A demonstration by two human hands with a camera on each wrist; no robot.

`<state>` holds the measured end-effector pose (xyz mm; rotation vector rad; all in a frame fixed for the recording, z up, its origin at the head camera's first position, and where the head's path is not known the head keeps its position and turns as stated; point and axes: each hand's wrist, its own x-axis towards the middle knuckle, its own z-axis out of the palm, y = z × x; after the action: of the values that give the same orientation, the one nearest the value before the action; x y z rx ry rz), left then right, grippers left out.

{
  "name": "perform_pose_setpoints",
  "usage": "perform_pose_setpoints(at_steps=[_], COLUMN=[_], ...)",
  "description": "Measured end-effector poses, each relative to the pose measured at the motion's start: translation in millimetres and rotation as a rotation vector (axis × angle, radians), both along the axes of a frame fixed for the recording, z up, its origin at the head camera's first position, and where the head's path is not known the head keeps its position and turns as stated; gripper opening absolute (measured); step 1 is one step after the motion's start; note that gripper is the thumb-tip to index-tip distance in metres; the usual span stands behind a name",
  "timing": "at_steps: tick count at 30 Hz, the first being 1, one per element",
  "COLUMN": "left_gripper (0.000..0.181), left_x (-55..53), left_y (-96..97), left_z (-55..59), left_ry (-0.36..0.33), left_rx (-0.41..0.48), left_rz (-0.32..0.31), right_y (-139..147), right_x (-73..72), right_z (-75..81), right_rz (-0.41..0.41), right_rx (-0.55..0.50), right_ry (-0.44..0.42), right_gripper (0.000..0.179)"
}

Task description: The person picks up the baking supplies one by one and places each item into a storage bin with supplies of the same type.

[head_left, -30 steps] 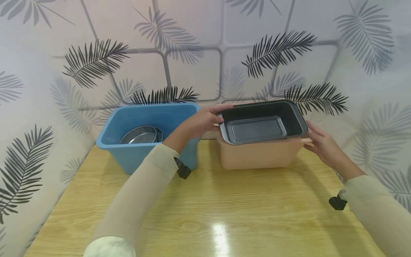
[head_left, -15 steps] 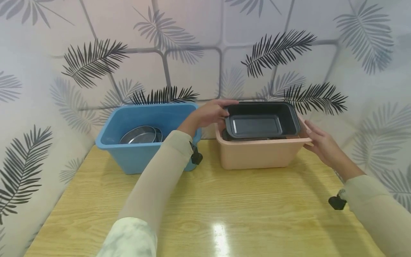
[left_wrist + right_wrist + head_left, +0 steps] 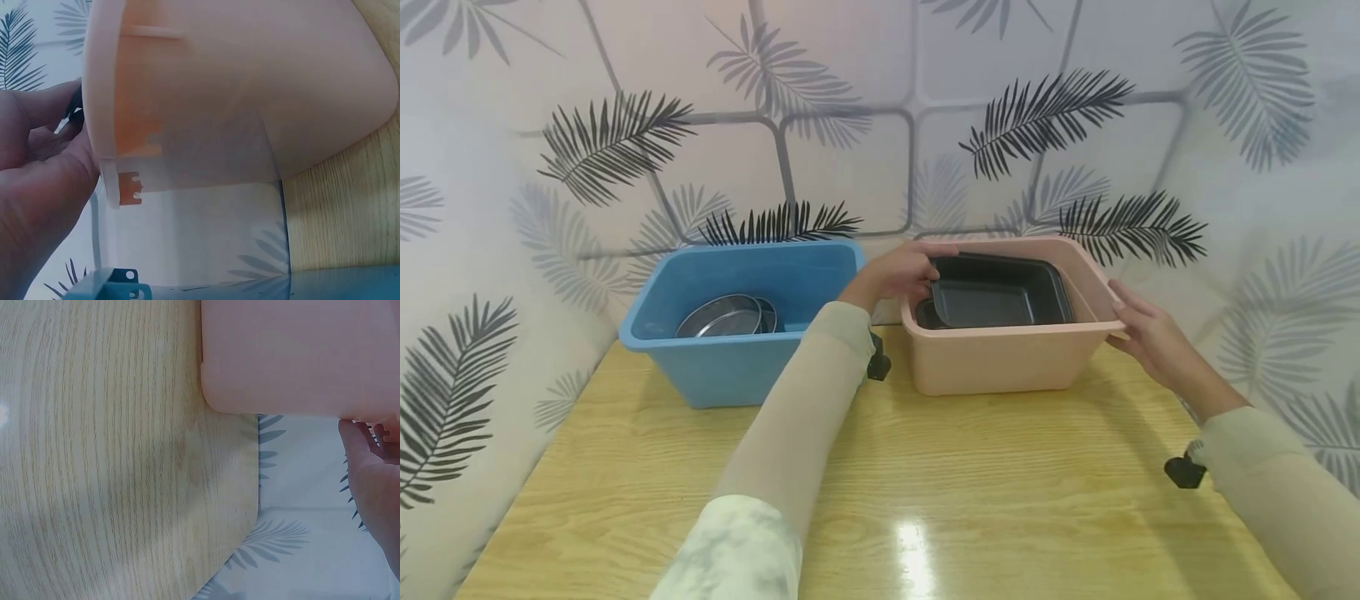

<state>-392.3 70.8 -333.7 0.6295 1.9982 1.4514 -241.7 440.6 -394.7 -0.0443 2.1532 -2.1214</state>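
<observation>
A dark grey loaf pan point(image 3: 1000, 296) sits tilted inside the peach plastic bin point(image 3: 992, 364), its left end higher than its right. My left hand point(image 3: 898, 271) pinches the pan's left rim at the bin's left end. In the left wrist view that hand point(image 3: 44, 150) reaches over the bin's edge, where only a dark sliver of the pan shows. Another dark piece point(image 3: 927, 314) lies beneath the pan, mostly hidden. At the opposite end, my right hand point(image 3: 1150, 329) holds the bin's right rim. From the right wrist view, its fingers point(image 3: 357, 440) are right at that rim.
A blue plastic bin point(image 3: 722, 371) stands to the left, with round mesh strainers point(image 3: 726, 317) inside. Both bins rest on a wood-grain table point(image 3: 985, 483) against a leaf-patterned backdrop point(image 3: 850, 67). The table's right edge runs close beside the peach bin.
My left hand has moved the loaf pan rightward and down, from above the peach bin's rim to inside it. The right hand has stayed at the bin's right rim.
</observation>
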Motion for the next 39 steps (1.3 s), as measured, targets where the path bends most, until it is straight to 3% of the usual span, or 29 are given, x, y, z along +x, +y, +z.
perform_pose_setpoints(at_steps=[8,15,20,24,27,34,39], left_gripper=[0.06,0.059,0.055,0.05,0.05,0.049,0.049], left_x=[-5.1,-6.2,-4.2,-3.7,-3.6,-3.7,0.7], left_y=[11.6,15.4,14.3,13.8,13.0,5.6,3.9], left_z=[-1.6,-5.4,-5.6,-4.9,-5.8,-11.0,-9.6], left_ry=[0.018,-0.013,0.077,0.119,0.08,0.009,0.01], left_rx=[-0.069,-0.089,-0.101,-0.072,-0.012,0.138,0.219], left_rz=[-0.029,0.034,0.082,0.134,0.15,0.151,0.113], right_y=[1.2,-0.1,-1.4,-1.8,-2.2,-5.5,-3.3], right_x=[0.0,-2.9,-4.2,-5.6,-6.2,-9.7,-9.5], right_z=[0.0,-3.5,-3.3,-2.8,-2.5,-3.1,-2.8], right_rz=[-0.001,0.01,0.013,0.012,0.006,0.002,-0.007], right_rx=[-0.007,-0.036,-0.031,-0.035,-0.025,0.006,0.038], right_ry=[-0.002,-0.011,-0.009,-0.01,-0.009,-0.016,-0.006], right_gripper=[0.07,0.069,0.069,0.069,0.069,0.07,0.071])
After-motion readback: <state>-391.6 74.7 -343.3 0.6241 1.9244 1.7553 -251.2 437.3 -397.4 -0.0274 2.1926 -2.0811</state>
